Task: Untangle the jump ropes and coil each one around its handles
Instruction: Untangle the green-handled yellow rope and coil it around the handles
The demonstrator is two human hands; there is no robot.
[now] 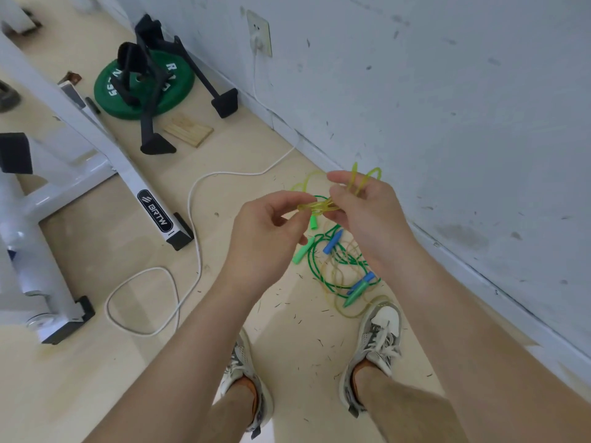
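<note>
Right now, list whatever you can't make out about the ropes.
Head view only.
- Yellow rope: its ends are hidden inside the left hand and right hand.
- Floor tangle: partly covered by the right arm; strands too thin to trace end to end.

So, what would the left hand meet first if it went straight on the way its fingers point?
Probably the right hand, just beyond the yellow rope the left hand pinches; depth is hard to judge.
</note>
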